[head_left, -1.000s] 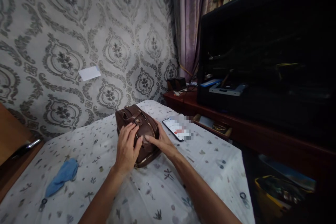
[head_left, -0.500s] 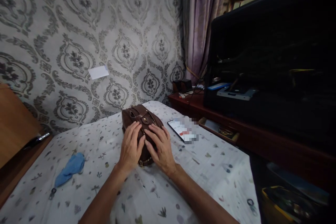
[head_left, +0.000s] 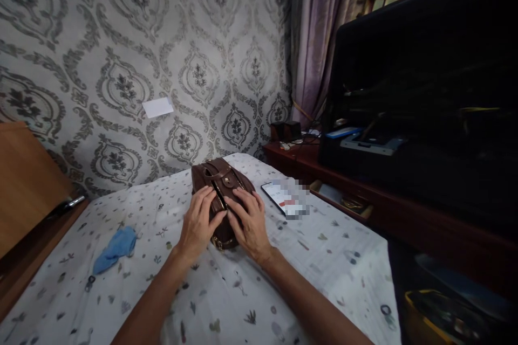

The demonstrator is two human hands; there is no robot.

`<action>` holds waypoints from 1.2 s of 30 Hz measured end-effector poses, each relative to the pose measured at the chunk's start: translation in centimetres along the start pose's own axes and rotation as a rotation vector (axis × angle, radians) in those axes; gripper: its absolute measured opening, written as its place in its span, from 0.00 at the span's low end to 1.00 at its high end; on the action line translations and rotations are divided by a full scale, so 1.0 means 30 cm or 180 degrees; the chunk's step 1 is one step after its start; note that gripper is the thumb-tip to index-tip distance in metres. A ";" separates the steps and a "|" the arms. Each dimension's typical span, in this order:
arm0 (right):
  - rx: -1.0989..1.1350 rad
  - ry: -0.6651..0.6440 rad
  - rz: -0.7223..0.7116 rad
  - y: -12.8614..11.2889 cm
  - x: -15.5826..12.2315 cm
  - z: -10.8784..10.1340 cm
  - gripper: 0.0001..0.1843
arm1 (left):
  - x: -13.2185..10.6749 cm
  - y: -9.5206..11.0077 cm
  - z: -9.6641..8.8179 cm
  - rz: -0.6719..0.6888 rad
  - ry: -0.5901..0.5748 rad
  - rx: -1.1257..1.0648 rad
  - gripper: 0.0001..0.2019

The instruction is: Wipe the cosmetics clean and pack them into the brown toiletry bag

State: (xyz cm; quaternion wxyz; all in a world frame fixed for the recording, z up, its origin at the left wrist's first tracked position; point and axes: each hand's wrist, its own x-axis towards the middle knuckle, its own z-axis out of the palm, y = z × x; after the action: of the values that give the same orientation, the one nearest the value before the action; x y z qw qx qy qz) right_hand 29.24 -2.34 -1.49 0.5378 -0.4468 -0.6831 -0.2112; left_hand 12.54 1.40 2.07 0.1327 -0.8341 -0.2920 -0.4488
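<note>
A brown leather handbag (head_left: 218, 179) with gold hardware lies on a white floral bedsheet (head_left: 226, 291). My left hand (head_left: 198, 222) rests on the bag's left side, fingers stretched out over the leather. My right hand (head_left: 249, 221) lies flat on its right side, fingers spread and pointing away from me. Both hands press on top of the bag near its zip; neither lifts it.
A phone (head_left: 283, 198) with a lit screen lies on the sheet right of the bag. A blue cloth (head_left: 115, 248) lies at the left. A dark wooden cabinet (head_left: 364, 194) with a large black TV (head_left: 429, 81) stands to the right, patterned wall behind.
My right hand has moved from the bag's right edge up onto its top beside my left hand. The view has shifted slightly left.
</note>
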 end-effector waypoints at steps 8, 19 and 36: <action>0.0125 -0.0062 0.0099 0.005 -0.007 0.015 0.18 | 0.009 0.018 -0.014 -0.0064 -0.0078 -0.0187 0.17; 0.0270 0.0037 0.0032 0.017 -0.019 0.037 0.19 | 0.217 -0.203 -0.006 -0.0773 -0.0453 -0.0377 0.19; 0.0331 0.0015 0.0074 0.016 -0.015 0.027 0.20 | 0.327 -0.245 0.039 -0.1023 -0.0671 -0.0181 0.12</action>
State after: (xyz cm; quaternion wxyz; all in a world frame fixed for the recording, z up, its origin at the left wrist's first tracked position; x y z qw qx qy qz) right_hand 29.20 -1.63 -2.27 0.5643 -0.4257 -0.6866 -0.1701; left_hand 13.05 11.42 9.21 0.0044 -0.8226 -0.4209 -0.3824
